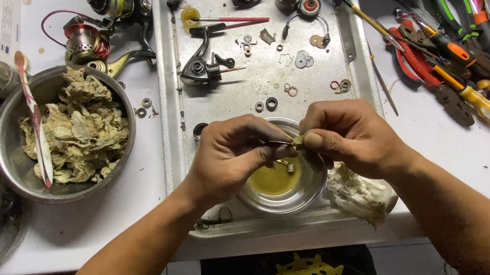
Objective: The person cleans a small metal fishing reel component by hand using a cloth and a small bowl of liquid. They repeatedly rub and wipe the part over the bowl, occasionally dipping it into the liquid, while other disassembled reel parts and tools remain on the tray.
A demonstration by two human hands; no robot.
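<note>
My left hand point(227, 158) and my right hand point(347, 135) meet over a small glass bowl point(283, 199) of yellowish liquid at the front of a metal tray point(176, 136). The left hand pinches a thin dark tool point(278, 144) whose tip reaches the right fingers. Between right thumb and fingers sits a small brass-coloured part point(297, 141). Another small metal part point(289, 165) lies in the bowl's liquid. A crumpled white rag point(357, 195) lies under my right wrist.
Disassembled fishing reel pieces point(205, 64), washers and rings lie across the tray. A steel bowl point(13, 165) of dirty rags with a toothbrush point(35, 121) stands left, reels point(104, 21) behind it. Pliers and screwdrivers point(453, 60) are heaped at the right.
</note>
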